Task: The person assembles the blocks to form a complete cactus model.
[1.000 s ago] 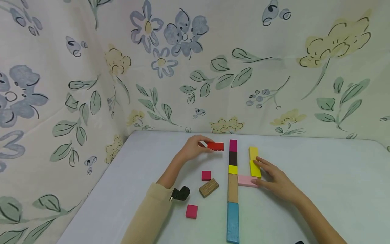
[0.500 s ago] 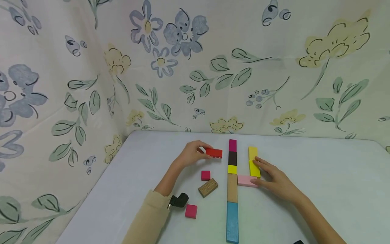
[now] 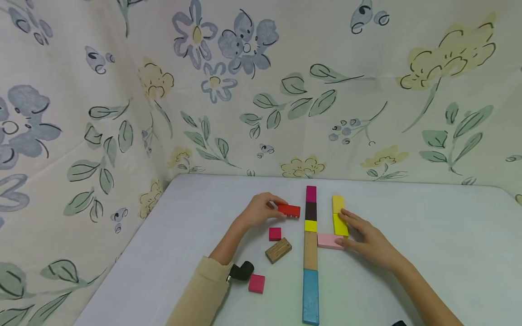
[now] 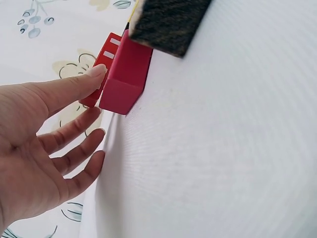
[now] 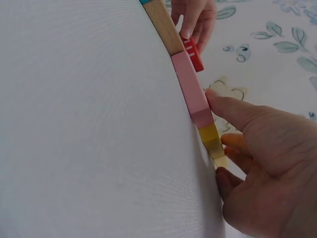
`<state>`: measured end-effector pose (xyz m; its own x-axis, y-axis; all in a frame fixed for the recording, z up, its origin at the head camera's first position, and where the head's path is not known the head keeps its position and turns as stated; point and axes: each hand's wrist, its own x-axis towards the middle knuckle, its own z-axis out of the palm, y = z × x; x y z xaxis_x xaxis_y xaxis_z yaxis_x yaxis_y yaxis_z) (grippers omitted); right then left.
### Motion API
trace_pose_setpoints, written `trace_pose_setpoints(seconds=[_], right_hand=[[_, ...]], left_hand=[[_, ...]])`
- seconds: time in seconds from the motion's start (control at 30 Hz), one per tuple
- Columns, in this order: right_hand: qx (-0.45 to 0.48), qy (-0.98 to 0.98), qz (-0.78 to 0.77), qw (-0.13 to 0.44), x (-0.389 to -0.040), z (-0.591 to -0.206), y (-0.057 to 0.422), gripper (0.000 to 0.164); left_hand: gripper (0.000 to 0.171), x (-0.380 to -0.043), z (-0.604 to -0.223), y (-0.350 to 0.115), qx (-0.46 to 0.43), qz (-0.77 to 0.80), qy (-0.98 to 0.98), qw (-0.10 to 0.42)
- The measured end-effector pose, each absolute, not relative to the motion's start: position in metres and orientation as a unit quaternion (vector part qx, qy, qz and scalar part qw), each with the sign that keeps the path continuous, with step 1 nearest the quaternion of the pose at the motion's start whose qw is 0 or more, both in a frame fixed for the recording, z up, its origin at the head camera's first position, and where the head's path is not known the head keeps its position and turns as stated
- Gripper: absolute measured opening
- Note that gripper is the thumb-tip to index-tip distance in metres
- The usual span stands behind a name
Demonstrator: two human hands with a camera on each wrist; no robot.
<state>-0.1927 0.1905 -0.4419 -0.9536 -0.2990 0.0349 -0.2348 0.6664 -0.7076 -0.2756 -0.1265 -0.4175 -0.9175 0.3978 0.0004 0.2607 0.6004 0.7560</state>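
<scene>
My left hand (image 3: 261,209) pinches a red block (image 3: 289,211) with white marks on one side, held just left of a straight row of blocks. From far to near, that row has a magenta block (image 3: 311,194), a dark block (image 3: 311,211), a small yellow block (image 3: 311,226), a tan wooden block (image 3: 311,250) and a long blue block (image 3: 311,297). A pink block (image 3: 328,241) sticks out to the row's right. My right hand (image 3: 373,240) rests its thumb on the pink block's end, its fingers touching the nearer of two yellow blocks (image 3: 340,224).
Left of the row lie a small crimson block (image 3: 275,234), a slanted brown wooden block (image 3: 278,250) and another crimson block (image 3: 256,284). A flowered cloth (image 3: 228,136) hangs behind the white table (image 3: 448,253).
My left hand has brought the red block nearer to me, then slightly right, towards the row. The right hand and the other blocks keep their places.
</scene>
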Motion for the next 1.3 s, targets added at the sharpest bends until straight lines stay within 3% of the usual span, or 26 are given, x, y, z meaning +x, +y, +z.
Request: trace_pose_setpoints(seconds=[0.63, 1.3], right_hand=[[-0.148, 0.911, -0.384, 0.041, -0.1925, -0.4417, 0.1914, 0.078], [-0.147, 0.911, -0.382, 0.044, -0.1930, -0.4408, 0.1914, 0.078]], left_hand=[[0.036, -0.2781, -0.4245, -0.1273, 0.191, 0.384, 0.897, 0.112], [0.033, -0.2737, -0.4249, -0.1197, 0.211, 0.381, 0.895, 0.098]])
